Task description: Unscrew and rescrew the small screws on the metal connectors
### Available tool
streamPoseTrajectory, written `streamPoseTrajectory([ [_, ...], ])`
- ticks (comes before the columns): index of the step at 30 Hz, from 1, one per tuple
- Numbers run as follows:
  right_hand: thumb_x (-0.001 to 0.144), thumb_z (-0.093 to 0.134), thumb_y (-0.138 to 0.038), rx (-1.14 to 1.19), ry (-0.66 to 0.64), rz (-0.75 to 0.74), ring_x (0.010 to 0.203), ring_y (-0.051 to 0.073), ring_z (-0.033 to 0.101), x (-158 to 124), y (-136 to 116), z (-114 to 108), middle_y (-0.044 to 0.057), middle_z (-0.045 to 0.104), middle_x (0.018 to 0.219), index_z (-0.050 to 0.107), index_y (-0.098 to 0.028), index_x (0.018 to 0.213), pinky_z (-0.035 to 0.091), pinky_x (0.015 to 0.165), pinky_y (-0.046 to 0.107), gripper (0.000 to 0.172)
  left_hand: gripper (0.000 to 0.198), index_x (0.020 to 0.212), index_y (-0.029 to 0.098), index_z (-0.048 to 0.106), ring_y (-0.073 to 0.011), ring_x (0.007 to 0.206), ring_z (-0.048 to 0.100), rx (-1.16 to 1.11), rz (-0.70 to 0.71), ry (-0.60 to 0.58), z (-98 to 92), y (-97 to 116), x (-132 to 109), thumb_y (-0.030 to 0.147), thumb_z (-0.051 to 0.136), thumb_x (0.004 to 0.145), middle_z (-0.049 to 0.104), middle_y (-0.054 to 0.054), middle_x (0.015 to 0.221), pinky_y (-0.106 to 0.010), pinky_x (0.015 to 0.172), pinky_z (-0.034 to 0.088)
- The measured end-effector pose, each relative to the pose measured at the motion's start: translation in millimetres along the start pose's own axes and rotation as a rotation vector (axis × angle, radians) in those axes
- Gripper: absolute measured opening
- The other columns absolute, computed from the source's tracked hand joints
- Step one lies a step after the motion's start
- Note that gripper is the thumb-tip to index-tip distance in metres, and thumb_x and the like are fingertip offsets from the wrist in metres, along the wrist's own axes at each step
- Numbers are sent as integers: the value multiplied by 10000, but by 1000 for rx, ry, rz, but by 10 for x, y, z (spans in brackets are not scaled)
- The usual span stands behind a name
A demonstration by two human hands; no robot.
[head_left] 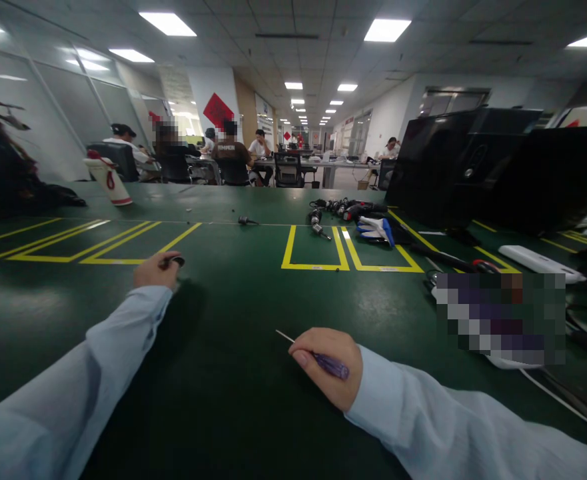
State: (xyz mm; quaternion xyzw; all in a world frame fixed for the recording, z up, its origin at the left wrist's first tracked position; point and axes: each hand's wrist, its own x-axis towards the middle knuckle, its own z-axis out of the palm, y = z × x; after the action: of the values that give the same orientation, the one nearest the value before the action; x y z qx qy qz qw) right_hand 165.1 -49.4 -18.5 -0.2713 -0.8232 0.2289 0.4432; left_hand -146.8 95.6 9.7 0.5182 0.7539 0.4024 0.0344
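My right hand (330, 360) is closed around a screwdriver (334, 366) with a see-through purple handle. Its thin metal shaft points away to the upper left, over the green tabletop (233, 373). Further out on the left, my left hand (156, 270) grips a small dark object with a rounded, shiny end (177, 261); most of it is hidden by the fingers, and its kind cannot be made out. That hand is close to the yellow tape outlines. A small dark tool part (246, 221) with a thin tip lies beyond, between the two hands.
Black and grey tools (318, 223) lie at the back, beside blue-and-white gloves (376, 230). Black monitors (473, 167) stand at right, near a white power strip (540, 263), cables and a blurred-out item (498, 320). A white cup (110, 180) leans at left. People sit beyond the table.
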Motion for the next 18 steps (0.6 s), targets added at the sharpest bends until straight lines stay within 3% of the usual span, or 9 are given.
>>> streamPoseTrajectory([
  [3,804,444,-201,-3,-19,6,648,125,574,1,12,10,43,623,706,604,-158,799,462,625,239,165,281,936,140,579,-242,855,506,175,-28,39,-205,-242,191,263,454,717,577,-30,799,-341,774,392],
  [6,800,446,-203,-6,-26,11,635,123,571,4,10,23,44,622,698,608,-154,795,459,619,237,169,310,969,154,557,-264,860,486,297,-46,31,-293,-371,274,304,412,741,568,-47,837,-357,753,378],
  [12,802,441,-208,-6,-42,28,632,125,574,4,3,41,37,619,687,603,-167,783,457,616,235,168,324,986,144,536,-270,877,492,398,-14,-32,-230,-440,386,306,382,752,578,-49,811,-333,762,368],
  [18,800,450,-210,-1,-44,29,620,125,572,-4,5,56,37,622,678,608,-167,782,455,615,237,165,284,976,156,524,-233,915,502,347,26,-52,-237,-471,397,254,428,727,596,-9,838,-283,813,361],
])
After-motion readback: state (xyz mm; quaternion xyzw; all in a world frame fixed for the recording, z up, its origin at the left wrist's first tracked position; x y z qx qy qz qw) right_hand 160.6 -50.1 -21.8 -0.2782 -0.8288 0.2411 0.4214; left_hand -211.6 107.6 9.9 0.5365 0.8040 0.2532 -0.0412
